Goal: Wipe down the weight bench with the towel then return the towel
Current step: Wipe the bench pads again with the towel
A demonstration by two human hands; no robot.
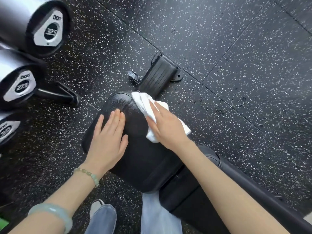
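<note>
The black padded weight bench (140, 159) runs from the middle of the view toward the lower right. A white towel (143, 102) lies bunched on the far right part of its seat pad. My right hand (166, 125) presses flat on the towel with straight fingers. My left hand (109, 139) rests flat on the left side of the same pad, fingers straight, holding nothing. The part of the towel under my right palm is hidden.
Several dumbbell ends (49, 31) on a rack crowd the left edge. The bench's black foot with a small wheel (160, 75) stands on the speckled rubber floor (236, 65) beyond the pad. My legs in blue jeans (158, 217) stand at the bench's near side.
</note>
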